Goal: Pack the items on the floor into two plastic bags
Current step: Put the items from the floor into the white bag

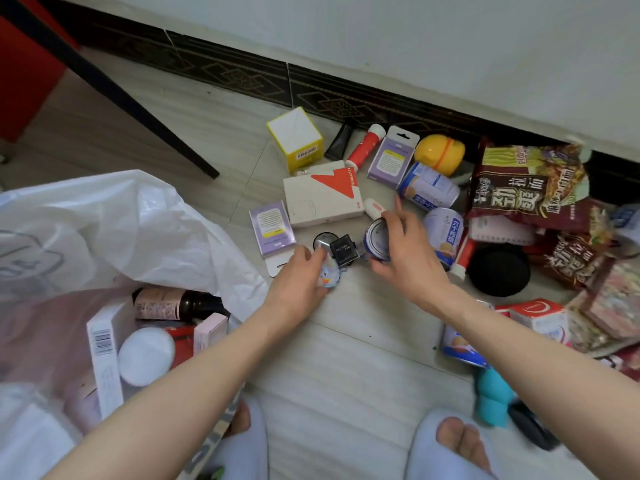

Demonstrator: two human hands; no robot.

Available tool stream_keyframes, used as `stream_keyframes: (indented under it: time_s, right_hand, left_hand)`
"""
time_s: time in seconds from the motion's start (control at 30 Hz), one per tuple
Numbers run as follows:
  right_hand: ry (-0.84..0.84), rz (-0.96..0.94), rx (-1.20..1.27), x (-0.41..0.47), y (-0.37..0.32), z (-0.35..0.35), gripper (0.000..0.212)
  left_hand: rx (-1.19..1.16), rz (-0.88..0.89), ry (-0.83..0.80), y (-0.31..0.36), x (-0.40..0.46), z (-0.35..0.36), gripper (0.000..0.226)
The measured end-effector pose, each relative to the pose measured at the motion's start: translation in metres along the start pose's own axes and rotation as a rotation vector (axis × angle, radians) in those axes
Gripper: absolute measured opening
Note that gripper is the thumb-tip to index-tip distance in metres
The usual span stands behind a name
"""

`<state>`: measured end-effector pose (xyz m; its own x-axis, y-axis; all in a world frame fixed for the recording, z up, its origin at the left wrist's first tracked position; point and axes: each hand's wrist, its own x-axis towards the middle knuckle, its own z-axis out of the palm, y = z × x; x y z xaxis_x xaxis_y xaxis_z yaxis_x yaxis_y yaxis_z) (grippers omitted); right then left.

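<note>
on the floor, a can is grasped by the right hand, likely for bagging. a small round item is pinched by the left hand, close to the open bag.

right hand grips a can; left hand perhaps pinches a trinket.

Floor: pale wood-grain planks, running from the wall to the bottom edge. White wall across the top. Along its base, a dark skirting with a gold diamond pattern, in tiled sections. Black furniture leg slants from upper left down to the floor. Red panel at far left, behind the leg. Light blue slippers at bottom edge, toes showing.
</note>
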<state>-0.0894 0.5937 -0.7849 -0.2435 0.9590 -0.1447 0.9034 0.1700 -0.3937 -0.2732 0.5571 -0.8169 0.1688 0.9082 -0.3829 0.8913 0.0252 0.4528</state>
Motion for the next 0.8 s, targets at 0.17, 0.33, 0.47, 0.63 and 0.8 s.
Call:
stream_keyframes:
  time_s: [0.17, 0.33, 0.47, 0.63, 0.8]
  right_hand:
    - [0.193, 0.037, 0.140, -0.040, -0.011, -0.008, 0.068]
    - [0.241, 0.000, 0.263, -0.068, -0.044, -0.012, 0.067]
    - [0.187, -0.060, 0.353, -0.085, -0.087, -0.009, 0.066]
    - [0.003, -0.191, 0.498, -0.101, -0.151, -0.001, 0.062]
    - [-0.263, -0.256, 0.528, -0.109, -0.218, 0.026, 0.069]
  left_hand:
    - [-0.116, 0.095, 0.152, 0.003, -0.055, -0.007, 0.052]
    - [-0.147, 0.088, 0.361, -0.011, -0.113, -0.022, 0.054]
    - [-0.112, 0.028, 0.475, -0.035, -0.162, -0.050, 0.058]
    - [0.142, -0.111, 0.588, -0.092, -0.224, -0.079, 0.049]
    - [0.359, -0.404, 0.507, -0.145, -0.267, -0.082, 0.048]
